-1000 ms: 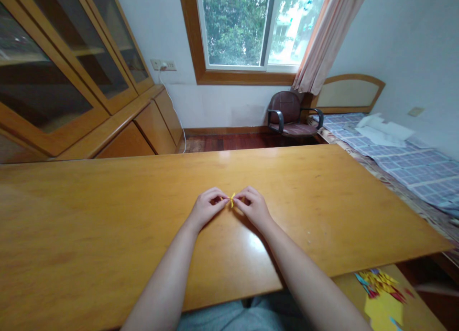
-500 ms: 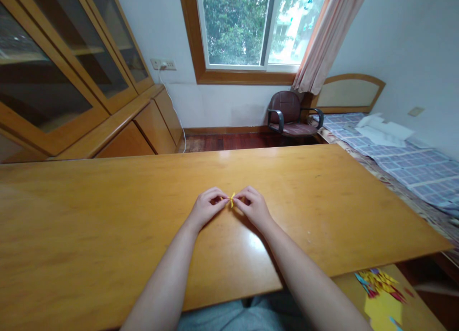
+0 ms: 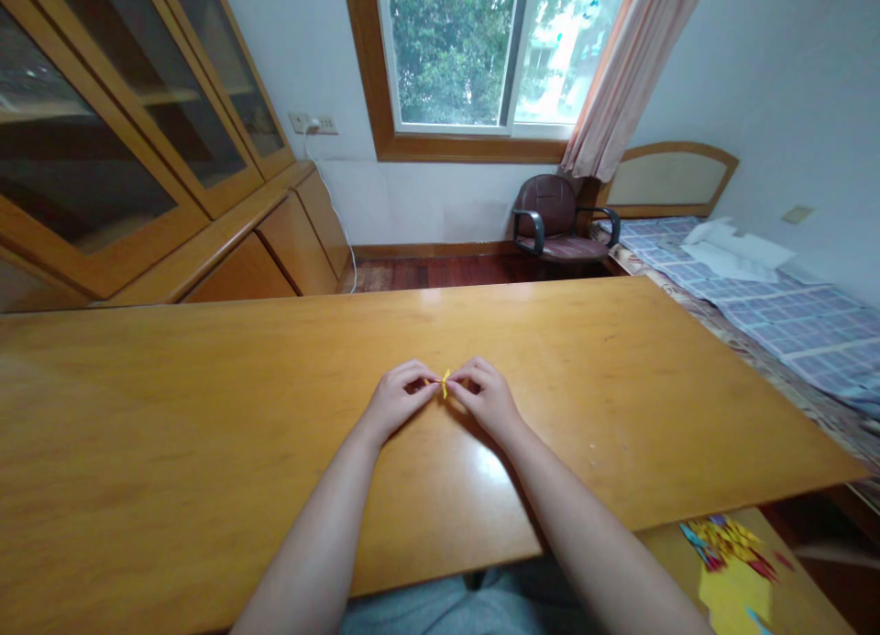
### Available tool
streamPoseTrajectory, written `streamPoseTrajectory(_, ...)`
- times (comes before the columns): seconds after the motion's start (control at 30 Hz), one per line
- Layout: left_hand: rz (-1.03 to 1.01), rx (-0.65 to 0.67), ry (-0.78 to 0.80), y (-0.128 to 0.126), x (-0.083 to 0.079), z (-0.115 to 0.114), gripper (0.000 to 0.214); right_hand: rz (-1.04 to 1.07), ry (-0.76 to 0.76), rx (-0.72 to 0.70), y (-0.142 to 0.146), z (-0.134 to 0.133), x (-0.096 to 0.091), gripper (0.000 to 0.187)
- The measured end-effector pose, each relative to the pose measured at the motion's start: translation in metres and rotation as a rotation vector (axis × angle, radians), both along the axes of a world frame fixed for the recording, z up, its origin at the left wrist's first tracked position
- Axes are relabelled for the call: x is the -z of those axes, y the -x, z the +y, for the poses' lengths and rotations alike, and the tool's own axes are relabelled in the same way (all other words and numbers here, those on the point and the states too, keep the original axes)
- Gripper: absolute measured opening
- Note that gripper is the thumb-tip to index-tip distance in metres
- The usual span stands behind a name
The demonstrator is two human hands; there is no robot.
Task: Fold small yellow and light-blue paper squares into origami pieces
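A tiny yellow paper piece (image 3: pixel 445 382) is held just above the middle of a long wooden table (image 3: pixel 206 406). My left hand (image 3: pixel 397 399) pinches its left side with curled fingers. My right hand (image 3: pixel 485 397) pinches its right side the same way. The two hands almost touch at the fingertips, and both rest low over the tabletop. Most of the paper is hidden between the fingers.
Coloured paper bits and a yellow sheet (image 3: pixel 735 562) lie on a lower surface at the bottom right. A bed (image 3: pixel 770 305) runs along the right. An armchair (image 3: pixel 556 218) stands under the window, and glass-door cabinets (image 3: pixel 137 158) line the left wall.
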State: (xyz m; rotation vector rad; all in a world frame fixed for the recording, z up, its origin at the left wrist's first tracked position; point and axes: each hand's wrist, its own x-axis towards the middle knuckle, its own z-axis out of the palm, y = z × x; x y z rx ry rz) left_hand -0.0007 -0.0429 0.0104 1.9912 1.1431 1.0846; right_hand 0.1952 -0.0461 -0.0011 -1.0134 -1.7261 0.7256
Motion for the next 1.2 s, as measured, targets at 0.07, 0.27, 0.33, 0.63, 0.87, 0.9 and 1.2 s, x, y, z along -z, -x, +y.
streamPoseTrajectory(0.07,0.002,0.003,0.0,-0.0001,0.0004,0.0002,0.011,0.0,0.002,0.0,-0.0002,-0.0005,-0.0011,0.007)
streamPoseTrajectory(0.27,0.005,0.005,0.006,0.0003,0.0026,0.0008,0.011,0.008,0.013,-0.008,-0.0005,-0.0005,-0.0019,0.006)
streamPoseTrajectory(0.33,0.005,0.007,0.006,0.0003,0.0021,0.0008,0.011,0.008,0.014,-0.011,-0.0003,-0.0001,-0.0009,0.006)
streamPoseTrajectory(0.63,0.004,0.002,0.02,-0.0001,-0.0008,0.0,0.014,-0.002,0.012,-0.012,0.0005,-0.0011,-0.0039,0.006)
streamPoseTrajectory(0.87,0.0,0.008,0.019,0.0003,-0.0002,0.0004,0.012,-0.011,0.018,-0.008,0.0004,-0.0007,-0.0027,0.006)
streamPoseTrajectory(0.9,0.002,0.007,0.018,0.0003,-0.0004,0.0004,0.012,-0.012,0.017,-0.01,0.0004,-0.0005,-0.0018,0.006)
streamPoseTrajectory(1.2,0.01,0.0,0.023,0.0002,0.0,0.0004,0.012,-0.024,0.019,-0.017,0.0001,0.0005,-0.0001,0.006)
